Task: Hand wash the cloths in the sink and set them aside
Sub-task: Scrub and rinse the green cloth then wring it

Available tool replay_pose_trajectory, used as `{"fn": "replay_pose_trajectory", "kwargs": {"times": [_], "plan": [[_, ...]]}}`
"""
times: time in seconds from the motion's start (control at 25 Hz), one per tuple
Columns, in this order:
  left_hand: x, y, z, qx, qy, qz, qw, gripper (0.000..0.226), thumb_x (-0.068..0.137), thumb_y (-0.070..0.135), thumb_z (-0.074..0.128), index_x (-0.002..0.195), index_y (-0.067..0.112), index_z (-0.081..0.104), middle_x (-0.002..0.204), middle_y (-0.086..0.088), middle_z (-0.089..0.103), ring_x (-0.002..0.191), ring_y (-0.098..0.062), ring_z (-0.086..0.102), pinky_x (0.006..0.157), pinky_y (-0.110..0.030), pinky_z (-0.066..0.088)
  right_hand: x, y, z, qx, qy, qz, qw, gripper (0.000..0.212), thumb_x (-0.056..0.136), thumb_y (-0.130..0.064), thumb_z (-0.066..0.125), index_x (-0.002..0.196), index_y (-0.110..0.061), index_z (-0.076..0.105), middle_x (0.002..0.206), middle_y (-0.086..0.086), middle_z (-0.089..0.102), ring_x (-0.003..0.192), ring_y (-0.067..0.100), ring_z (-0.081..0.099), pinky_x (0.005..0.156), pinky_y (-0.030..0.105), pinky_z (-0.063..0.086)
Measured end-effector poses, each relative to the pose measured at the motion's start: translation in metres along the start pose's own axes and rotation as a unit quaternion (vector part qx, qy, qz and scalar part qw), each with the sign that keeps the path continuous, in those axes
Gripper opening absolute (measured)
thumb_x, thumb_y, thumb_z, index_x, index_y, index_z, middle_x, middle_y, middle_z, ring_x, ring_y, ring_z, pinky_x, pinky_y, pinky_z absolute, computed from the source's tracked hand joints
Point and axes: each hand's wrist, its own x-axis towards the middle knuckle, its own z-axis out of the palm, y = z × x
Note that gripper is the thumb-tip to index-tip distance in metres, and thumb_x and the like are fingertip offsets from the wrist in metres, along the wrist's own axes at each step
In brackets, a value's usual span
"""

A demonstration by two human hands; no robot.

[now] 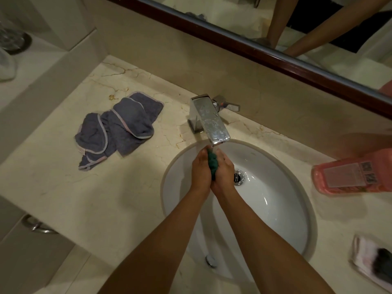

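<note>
Cloth (212, 164), green and bunched, sits pressed between both palms over the far left of the sink (297, 209), right under the tap's (209, 117) spout; only a narrow strip of it shows between the hands. Far left, on a higher ledge, a glass vessel (12, 39) stands blurred; nearer, below the counter's (89, 198) left edge, a metal ring (37, 227) sticks out. On the counter left of the tap lie grey cloths (118, 128) with pale trim, crumpled in a heap, well apart from the sink. The left hand (201, 168) has its fingers laid flat against the green cloth, pointing toward the tap; the right hand (223, 171) presses from the other side, its fingers likewise laid along the cloth, the two wrists touching. Just right of the hands is the drain (239, 177); the basin around it looks wet. Behind the tap its lever (230, 105) points right. Above runs a mirror (318, 24) in a dark frame. Right of the sink lies a pink bottle (352, 177) on its side; near right, a pale blurred object (371, 266) with a dark patch lies on the counter.
</note>
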Motion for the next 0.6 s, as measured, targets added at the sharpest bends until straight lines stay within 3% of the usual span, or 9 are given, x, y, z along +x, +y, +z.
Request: {"fn": "replay_pose_trajectory", "kwargs": {"times": [0.08,0.2,0.36,0.44,0.52,0.6], "plan": [[-0.0002,0.0004,-0.0017,-0.030,0.000,-0.031,0.999,0.034,0.106,0.024,0.042,0.109,0.015,0.075,0.103,-0.007,0.077,0.098,-0.019,0.073,0.075,-0.023,0.058,0.0016,0.0000,-0.0012,-0.009,0.018,-0.007,1.000,0.018,0.102,-0.016,0.056,0.096,-0.005,0.069,0.091,0.016,0.068,0.092,0.029,0.068,0.083,0.038,0.056],[-0.0017,0.0015,-0.0023,-0.053,-0.027,-0.053,0.997,0.042,0.107,0.032,0.040,0.090,0.028,0.079,0.092,0.003,0.078,0.088,-0.009,0.074,0.068,-0.020,0.057,0.0024,0.0007,-0.0003,-0.075,0.034,-0.041,0.996,0.026,0.101,-0.022,0.057,0.087,-0.005,0.071,0.082,0.014,0.072,0.080,0.027,0.072,0.071,0.036,0.059],[-0.0050,-0.0037,0.0016,-0.045,-0.028,-0.078,0.996,0.043,0.107,0.041,0.040,0.097,0.018,0.074,0.084,0.001,0.078,0.081,-0.009,0.074,0.061,-0.019,0.055,0.0047,-0.0003,0.0031,-0.088,0.060,-0.049,0.993,0.041,0.104,-0.031,0.052,0.079,-0.002,0.064,0.066,0.010,0.064,0.066,0.021,0.069,0.060,0.030,0.058],[-0.0071,-0.0043,0.0039,-0.034,-0.034,-0.094,0.994,0.044,0.105,0.044,0.040,0.100,0.016,0.074,0.089,-0.002,0.078,0.087,-0.012,0.074,0.068,-0.022,0.056,0.0061,-0.0019,0.0022,-0.072,0.070,-0.021,0.995,0.045,0.105,-0.040,0.047,0.078,-0.007,0.062,0.063,0.004,0.066,0.063,0.014,0.070,0.059,0.027,0.056],[-0.0086,-0.0009,0.0059,-0.019,-0.046,-0.101,0.994,0.045,0.102,0.050,0.044,0.102,0.016,0.074,0.101,-0.004,0.077,0.097,-0.017,0.072,0.085,-0.031,0.055,0.0080,-0.0013,-0.0023,-0.091,0.052,-0.027,0.994,0.048,0.106,-0.042,0.040,0.076,-0.013,0.065,0.063,-0.001,0.067,0.062,0.009,0.068,0.058,0.023,0.055],[-0.0075,0.0037,0.0073,0.008,-0.064,-0.082,0.995,0.045,0.092,0.057,0.051,0.117,0.024,0.068,0.120,0.001,0.068,0.111,-0.015,0.063,0.104,-0.038,0.047,0.0059,-0.0005,-0.0065,-0.112,0.020,-0.029,0.993,0.050,0.108,-0.045,0.033,0.090,-0.013,0.067,0.075,-0.001,0.070,0.077,0.013,0.068,0.073,0.027,0.056]]}}
